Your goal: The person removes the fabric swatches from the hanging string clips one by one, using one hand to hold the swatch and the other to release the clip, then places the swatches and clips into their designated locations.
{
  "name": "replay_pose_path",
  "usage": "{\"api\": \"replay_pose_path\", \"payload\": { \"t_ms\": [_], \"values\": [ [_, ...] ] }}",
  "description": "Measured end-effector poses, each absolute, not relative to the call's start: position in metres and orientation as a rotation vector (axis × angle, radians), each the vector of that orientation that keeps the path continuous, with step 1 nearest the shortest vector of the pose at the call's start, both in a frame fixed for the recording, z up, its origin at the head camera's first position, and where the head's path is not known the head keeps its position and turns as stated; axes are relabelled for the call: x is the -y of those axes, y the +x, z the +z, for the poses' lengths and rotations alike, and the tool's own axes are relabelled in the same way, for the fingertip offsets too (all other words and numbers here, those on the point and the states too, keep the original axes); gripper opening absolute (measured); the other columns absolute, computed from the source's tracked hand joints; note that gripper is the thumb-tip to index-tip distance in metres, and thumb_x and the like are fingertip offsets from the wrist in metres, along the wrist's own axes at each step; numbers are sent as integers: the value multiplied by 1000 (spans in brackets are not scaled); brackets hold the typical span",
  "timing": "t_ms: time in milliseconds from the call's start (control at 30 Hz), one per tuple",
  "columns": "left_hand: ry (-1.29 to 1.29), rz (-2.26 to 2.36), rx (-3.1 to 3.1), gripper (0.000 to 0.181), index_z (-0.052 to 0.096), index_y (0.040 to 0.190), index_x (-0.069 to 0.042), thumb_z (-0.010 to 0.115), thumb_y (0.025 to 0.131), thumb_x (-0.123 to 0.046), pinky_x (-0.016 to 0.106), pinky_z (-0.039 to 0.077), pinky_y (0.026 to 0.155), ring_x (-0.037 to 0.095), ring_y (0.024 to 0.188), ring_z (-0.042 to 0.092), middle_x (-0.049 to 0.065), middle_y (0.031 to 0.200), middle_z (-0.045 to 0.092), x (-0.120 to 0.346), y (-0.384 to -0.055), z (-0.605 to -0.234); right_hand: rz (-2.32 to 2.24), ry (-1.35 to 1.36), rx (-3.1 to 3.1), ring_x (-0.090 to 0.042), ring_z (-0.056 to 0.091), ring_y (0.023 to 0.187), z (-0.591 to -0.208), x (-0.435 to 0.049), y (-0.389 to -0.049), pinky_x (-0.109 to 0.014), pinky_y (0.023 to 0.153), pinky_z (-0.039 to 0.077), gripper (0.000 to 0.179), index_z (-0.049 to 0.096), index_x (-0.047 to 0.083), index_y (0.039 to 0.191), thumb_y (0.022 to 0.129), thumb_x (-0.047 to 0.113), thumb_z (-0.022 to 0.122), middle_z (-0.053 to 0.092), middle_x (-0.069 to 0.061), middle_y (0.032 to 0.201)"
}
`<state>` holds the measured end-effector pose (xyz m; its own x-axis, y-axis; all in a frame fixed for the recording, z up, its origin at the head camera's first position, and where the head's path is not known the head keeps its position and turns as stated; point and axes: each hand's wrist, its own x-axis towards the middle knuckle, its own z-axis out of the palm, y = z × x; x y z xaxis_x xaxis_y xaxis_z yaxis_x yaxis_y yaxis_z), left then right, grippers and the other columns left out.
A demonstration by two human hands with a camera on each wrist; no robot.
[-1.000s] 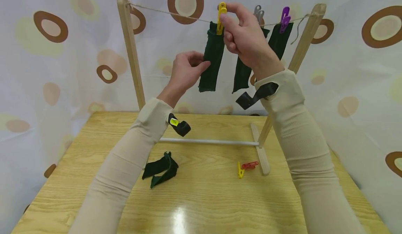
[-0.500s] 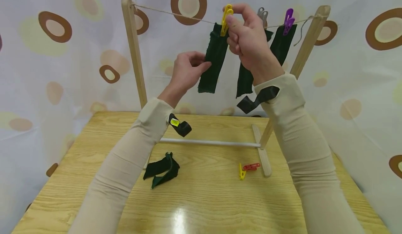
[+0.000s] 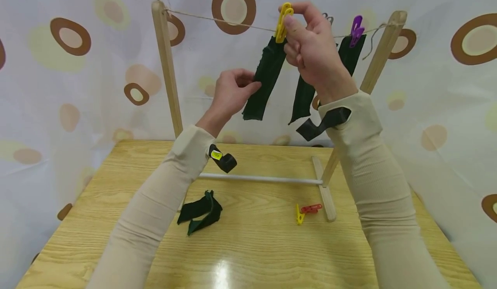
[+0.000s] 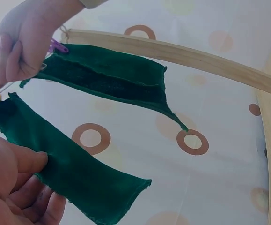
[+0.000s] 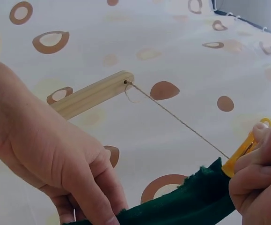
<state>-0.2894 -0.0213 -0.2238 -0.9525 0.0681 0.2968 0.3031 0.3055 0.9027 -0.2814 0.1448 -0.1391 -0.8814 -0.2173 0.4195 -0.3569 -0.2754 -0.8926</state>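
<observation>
My right hand (image 3: 316,47) pinches a yellow clothespin (image 3: 284,23) between thumb and index finger, up at the twine line. The clothespin sits at the top edge of a dark green cloth strip (image 3: 268,75), which hangs at a slant. Lower down, my left hand (image 3: 231,91) pinches the strip's left edge; in the left wrist view its thumb (image 4: 32,161) lies on the front of the cloth, with the fingers partly behind. Behind my right hand another green strip (image 3: 303,101) hangs near a grey clothespin. A purple clothespin (image 3: 356,31) holds a further green strip (image 3: 351,54) at the right.
Wooden posts (image 3: 168,69) carry the twine (image 3: 217,19), joined below by a white rod (image 3: 260,178). On the wooden table (image 3: 248,246) lie a crumpled green cloth (image 3: 202,211), a red clothespin (image 3: 311,208) and a yellow one (image 3: 299,214). A patterned curtain (image 3: 97,108) hangs behind.
The right hand and yellow clothespin have shifted slightly right along the line, and the strip slants more. The left hand keeps its pinch on the strip's edge. The head view has shifted a little.
</observation>
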Motion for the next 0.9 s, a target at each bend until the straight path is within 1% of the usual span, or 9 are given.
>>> {"api": "replay_pose_path", "payload": {
  "t_ms": [333,500,633,700,833,900],
  "values": [
    [-331,-1728,2383,22,67,110,-5,65,92,-17,27,52,84,18,91,59,10,105,67,21,-291,-229,2470,769,1675,-11,31,42,-135,-148,-279,-17,40,29,23,53,13,122,99,12,47,35,-4,68],
    [-331,-1754,2379,23,67,111,-4,65,92,-16,28,52,83,19,91,60,11,107,67,19,-291,-233,2518,779,1610,-12,30,42,-135,-153,-277,-17,40,29,25,52,12,123,99,12,46,36,-5,72],
    [-325,-1762,2383,24,67,113,-4,65,93,-17,28,52,83,19,93,60,10,108,67,19,-291,-234,2518,835,1567,-12,30,41,-136,-155,-274,-17,41,28,25,50,12,124,100,11,45,35,-5,69],
    [-314,-1767,2389,24,67,112,-4,65,93,-18,28,52,83,20,93,58,10,108,66,19,-291,-235,2515,869,1547,-12,31,40,-138,-156,-272,-17,41,28,26,48,11,125,99,10,46,36,-6,72],
    [-286,-1780,2399,23,67,110,-4,65,93,-18,29,51,83,20,92,56,11,106,66,20,-290,-238,2497,937,1516,-11,34,40,-142,-155,-266,-16,43,30,29,46,10,127,99,13,47,37,-6,70],
    [-276,-1786,2399,22,67,109,-3,65,93,-18,30,51,84,21,91,56,11,106,66,21,-289,-240,2544,971,1460,-11,35,40,-143,-155,-264,-16,43,30,30,45,9,129,99,14,45,35,-4,65]
  ]
}}
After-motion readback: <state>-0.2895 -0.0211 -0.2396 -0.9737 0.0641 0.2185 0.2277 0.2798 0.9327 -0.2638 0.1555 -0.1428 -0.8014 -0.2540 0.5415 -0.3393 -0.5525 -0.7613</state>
